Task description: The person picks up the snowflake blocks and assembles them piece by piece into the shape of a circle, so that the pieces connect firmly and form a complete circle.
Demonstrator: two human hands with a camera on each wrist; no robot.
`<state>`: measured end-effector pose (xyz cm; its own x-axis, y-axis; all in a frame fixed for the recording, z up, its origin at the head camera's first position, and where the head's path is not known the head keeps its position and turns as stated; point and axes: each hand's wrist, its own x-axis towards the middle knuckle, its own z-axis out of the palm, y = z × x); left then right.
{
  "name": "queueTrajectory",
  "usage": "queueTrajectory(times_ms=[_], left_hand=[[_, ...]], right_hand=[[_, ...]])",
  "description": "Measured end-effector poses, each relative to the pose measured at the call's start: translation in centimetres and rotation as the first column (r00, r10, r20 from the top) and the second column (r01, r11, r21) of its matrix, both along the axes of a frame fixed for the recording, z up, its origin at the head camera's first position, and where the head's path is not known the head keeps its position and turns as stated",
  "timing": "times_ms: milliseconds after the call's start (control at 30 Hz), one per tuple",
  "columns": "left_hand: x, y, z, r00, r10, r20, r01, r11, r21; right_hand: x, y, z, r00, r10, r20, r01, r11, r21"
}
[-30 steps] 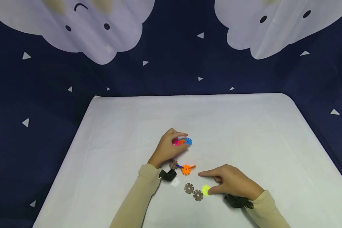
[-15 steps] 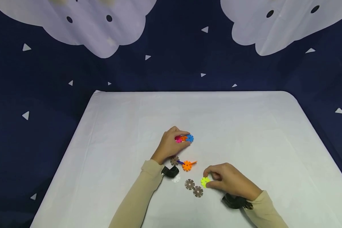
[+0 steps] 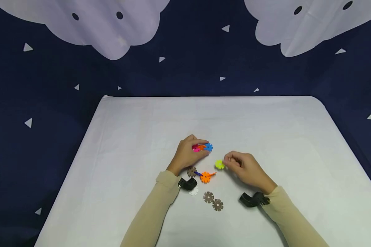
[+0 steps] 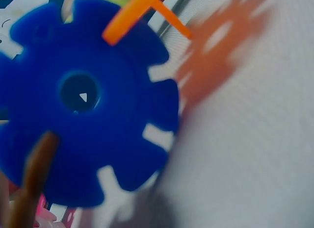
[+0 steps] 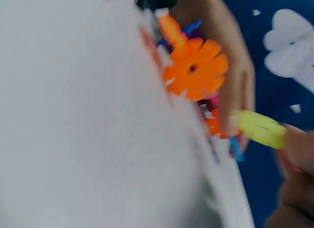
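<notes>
My left hand [image 3: 187, 152] holds a chain of linked notched plastic discs, with pink [image 3: 196, 150], orange and blue [image 3: 208, 147] ones showing between thumb and forefinger. To its right, my right hand [image 3: 245, 168] pinches a loose yellow notched disc [image 3: 220, 164] by the edge, raised off the cloth. Below the left hand lies a linked piece with a brown-grey disc [image 3: 191, 171] and an orange disc [image 3: 205, 177], joined by a dark blue one seen edge-on. That blue disc [image 4: 132, 105] looms large in the left wrist view; the right wrist view has the yellow disc [image 5: 260, 130] at the fingertips.
Two brown-grey discs [image 3: 208, 197] lie side by side near the front of the white-covered table [image 3: 266, 120]. A white disc [image 3: 193, 190] is partly hidden by the black left wrist camera [image 3: 188, 184]. Dark blue cloth with clouds hangs behind.
My right hand has pinched the yellow disc, lifted it from beside the brown-grey discs and carried it forward toward the left hand. The left hand keeps its hold on the chain.
</notes>
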<state>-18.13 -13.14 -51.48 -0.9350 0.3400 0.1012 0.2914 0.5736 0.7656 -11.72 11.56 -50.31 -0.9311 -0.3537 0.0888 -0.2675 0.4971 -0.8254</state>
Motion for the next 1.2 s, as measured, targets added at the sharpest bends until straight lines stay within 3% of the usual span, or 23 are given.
queueTrajectory(times_ms=[100, 200, 333, 600, 733, 967, 1200], left_hand=[[0.0, -0.2, -0.2, 1.0, 0.013, 0.006, -0.013, 1.0, 0.003], [-0.2, -0.4, 0.0, 1.0, 0.01, -0.008, -0.01, 1.0, 0.014], [-0.2, 0.2, -0.1, 0.999, 0.0, -0.048, 0.002, 0.999, 0.043], [-0.2, 0.1, -0.6, 0.998, -0.014, -0.065, 0.016, 0.999, 0.031], [-0.1, 0.1, -0.8, 0.996, -0.024, -0.088, 0.027, 0.999, 0.039], [-0.1, 0.2, -0.9, 0.993, -0.052, -0.102, 0.057, 0.997, 0.047], [-0.4, 0.4, -0.6, 0.988, -0.081, -0.134, 0.083, 0.997, 0.006]], right_hand=[[-2.2, -1.0, -1.2, 0.994, -0.069, -0.089, 0.067, 0.997, -0.031], [-3.2, -1.5, -1.9, 0.981, -0.137, -0.139, 0.13, 0.99, -0.055], [-2.9, -1.2, -2.4, 0.954, -0.183, -0.238, 0.175, 0.983, -0.055], [-2.5, -3.0, -3.0, 0.889, -0.139, -0.437, 0.195, 0.977, 0.087], [-2.1, -3.8, -2.9, 0.872, -0.149, -0.467, 0.221, 0.97, 0.103], [-1.9, -4.0, -3.0, 0.869, -0.169, -0.466, 0.233, 0.969, 0.084], [-2.4, -4.1, -3.2, 0.841, -0.143, -0.522, 0.23, 0.967, 0.106]])
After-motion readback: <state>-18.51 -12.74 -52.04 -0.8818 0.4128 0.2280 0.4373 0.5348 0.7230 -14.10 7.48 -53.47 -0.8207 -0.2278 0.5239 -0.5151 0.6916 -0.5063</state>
